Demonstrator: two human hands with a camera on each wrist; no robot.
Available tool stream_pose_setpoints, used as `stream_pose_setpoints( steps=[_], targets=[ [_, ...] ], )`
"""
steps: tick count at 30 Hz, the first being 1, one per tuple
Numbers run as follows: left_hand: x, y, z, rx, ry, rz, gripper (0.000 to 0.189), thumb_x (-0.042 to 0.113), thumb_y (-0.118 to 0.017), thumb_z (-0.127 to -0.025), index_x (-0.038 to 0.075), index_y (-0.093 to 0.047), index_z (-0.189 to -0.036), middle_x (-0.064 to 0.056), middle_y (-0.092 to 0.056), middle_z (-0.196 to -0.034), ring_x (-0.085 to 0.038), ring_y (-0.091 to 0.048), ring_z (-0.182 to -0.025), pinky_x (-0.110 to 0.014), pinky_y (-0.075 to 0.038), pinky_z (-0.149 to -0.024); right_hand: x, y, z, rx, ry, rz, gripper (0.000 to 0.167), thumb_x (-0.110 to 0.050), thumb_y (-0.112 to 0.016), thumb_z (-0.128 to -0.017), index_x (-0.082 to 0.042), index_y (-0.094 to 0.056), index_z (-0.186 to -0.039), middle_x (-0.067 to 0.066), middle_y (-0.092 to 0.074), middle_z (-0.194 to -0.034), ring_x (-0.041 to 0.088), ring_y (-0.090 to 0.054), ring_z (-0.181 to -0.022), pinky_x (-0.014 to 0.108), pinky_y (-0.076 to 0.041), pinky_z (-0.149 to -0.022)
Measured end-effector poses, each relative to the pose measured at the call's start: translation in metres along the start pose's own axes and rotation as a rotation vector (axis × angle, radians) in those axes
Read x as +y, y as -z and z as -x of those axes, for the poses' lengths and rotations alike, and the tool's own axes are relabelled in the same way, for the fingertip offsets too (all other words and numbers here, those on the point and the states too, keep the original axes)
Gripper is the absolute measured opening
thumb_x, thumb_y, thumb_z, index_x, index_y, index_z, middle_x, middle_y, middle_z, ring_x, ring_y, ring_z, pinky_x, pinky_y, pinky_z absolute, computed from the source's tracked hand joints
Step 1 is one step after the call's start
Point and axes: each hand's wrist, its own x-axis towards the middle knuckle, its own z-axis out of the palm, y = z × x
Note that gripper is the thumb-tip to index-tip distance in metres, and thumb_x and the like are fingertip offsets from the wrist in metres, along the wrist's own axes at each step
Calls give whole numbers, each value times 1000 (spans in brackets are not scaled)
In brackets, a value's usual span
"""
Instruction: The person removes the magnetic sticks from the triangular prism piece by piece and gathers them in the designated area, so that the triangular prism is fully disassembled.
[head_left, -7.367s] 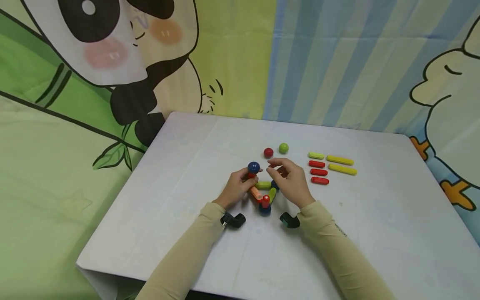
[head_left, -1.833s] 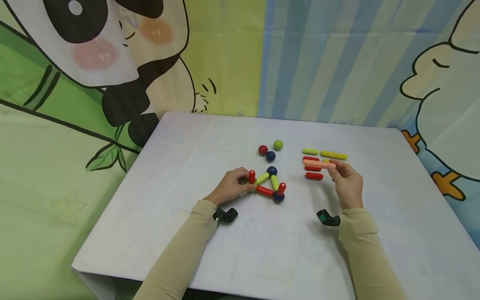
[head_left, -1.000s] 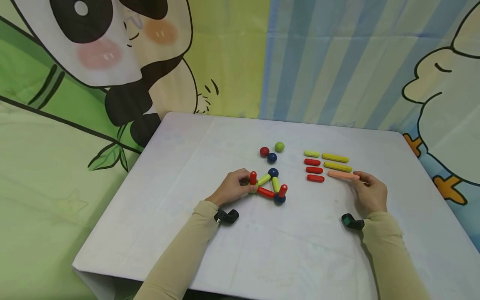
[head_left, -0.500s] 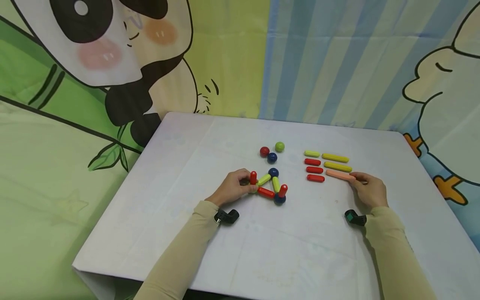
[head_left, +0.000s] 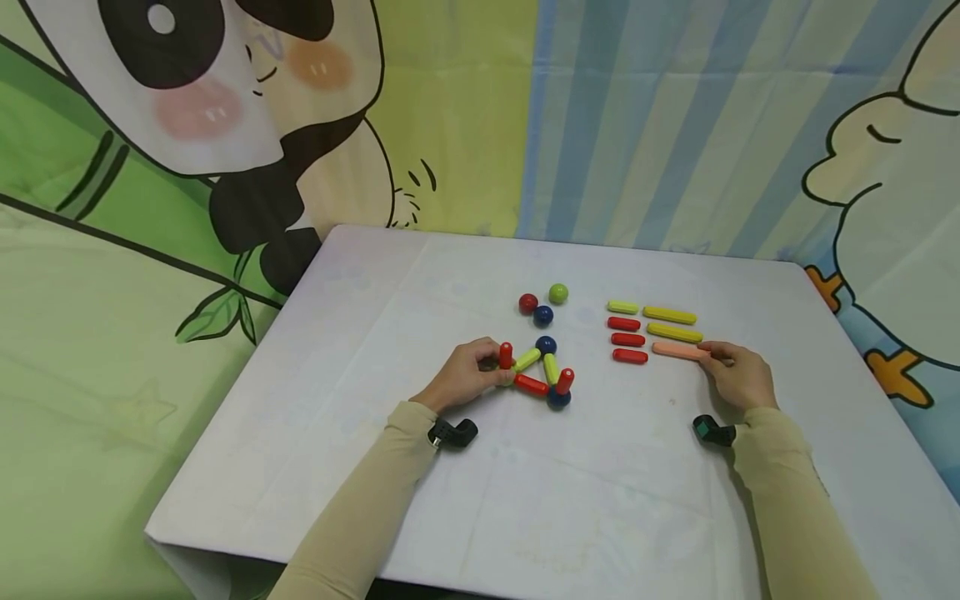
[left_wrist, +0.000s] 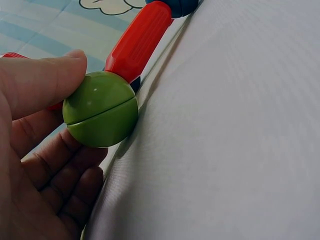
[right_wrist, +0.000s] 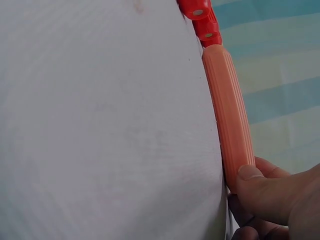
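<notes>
My left hand (head_left: 467, 375) pinches a green ball (left_wrist: 100, 110) at the left corner of a small triangle of joined rods and balls. A red rod (head_left: 532, 385) and two lime rods (head_left: 551, 369) form its sides, with blue balls (head_left: 547, 345) at the other two corners. Short red rods (head_left: 565, 382) stand upright on the left and near corners. Over on the right, my right hand (head_left: 738, 379) pinches the right end of an orange rod (right_wrist: 229, 115), which lies along the table just below the yellow rods (head_left: 675, 332).
Behind the triangle sit a loose red ball (head_left: 528, 303), a blue ball (head_left: 543, 316) and a green ball (head_left: 558, 293). Left of the orange rod lie red rods (head_left: 630, 356) in a column, a lime rod (head_left: 622, 307) above them. All rest on a white-covered table (head_left: 420, 292).
The right hand has carried the orange rod from above the red rods down to the table beside them. Earlier it was part of the structure. The left hand has kept its hold lately.
</notes>
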Motion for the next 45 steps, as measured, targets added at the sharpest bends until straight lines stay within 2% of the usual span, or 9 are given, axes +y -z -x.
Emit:
stream_pose_setpoints(
  steps=[3,7,11,17,21,25,32,39,45],
  targets=[
    [-17,-5,-5,10,18,1,14,8,-77,-83,3,-68,-93,-7,-61,-96,-25,-57,-89,-38,-47,-81,0,-2,0,11,-24,-2,38,-22,-51,-102,-2,-55,-135,26,-55,-127,42,-50,-111,57,-41,-91],
    [-23,-5,-7,8,28,-6,14,14,-79,-83,12,-68,-91,0,-61,-95,-17,-56,-88,-32,-46,-79,2,-3,4,41,-40,-28,42,-23,-52,-101,-1,-52,-137,27,-54,-130,43,-52,-114,55,-43,-91],
    [-22,-2,-7,-3,21,-12,13,18,-79,-83,16,-68,-90,3,-61,-94,-15,-55,-86,-28,-45,-78,-1,-4,13,135,-62,-93,46,-30,-53,-100,-4,-54,-138,23,-56,-132,37,-56,-111,36,-47,-78],
    [-21,-1,-9,3,4,-37,14,18,-78,-83,16,-66,-89,3,-59,-93,-14,-54,-85,-28,-44,-76,-40,-19,29,269,-62,-209,38,-28,-57,-97,-7,-63,-129,16,-60,-122,22,-52,-92,26,-39,-68],
    [-22,-1,-9,-9,1,-57,14,18,-77,-84,16,-64,-89,3,-57,-91,-14,-52,-82,-26,-42,-71,-75,-37,43,245,50,-256,29,-26,-60,-97,-8,-67,-119,11,-62,-109,19,-48,-81,23,-40,-61],
    [-22,-2,-9,-20,-28,-86,13,17,-75,-85,16,-63,-89,2,-55,-90,-14,-50,-80,-25,-40,-67,-109,-56,59,198,260,-277,20,-23,-63,-96,-10,-71,-110,5,-67,-93,19,-51,-73,21,-40,-57],
    [-20,-4,-8,-27,-40,-99,11,12,-72,-85,17,-68,-93,2,-57,-92,-15,-51,-81,-27,-42,-69,-157,-79,83,142,504,-280,23,-31,-73,-89,-14,-73,-103,-3,-62,-77,15,-50,-62,26,-40,-52],
    [-17,-7,-8,-56,-38,-117,16,25,-78,-84,19,-70,-95,4,-56,-92,-14,-51,-87,-29,-41,-76,-161,-87,88,203,549,-185,21,-30,-79,-83,-11,-75,-93,-4,-60,-70,13,-49,-63,27,-40,-56],
    [-16,-7,-7,-64,-27,-109,14,23,-79,-82,18,-72,-93,4,-56,-91,-14,-51,-86,-28,-41,-75,-150,-85,88,135,537,-224,17,-28,-78,-84,-13,-73,-90,-7,-63,-70,11,-53,-62,24,-44,-55]
  ],
)
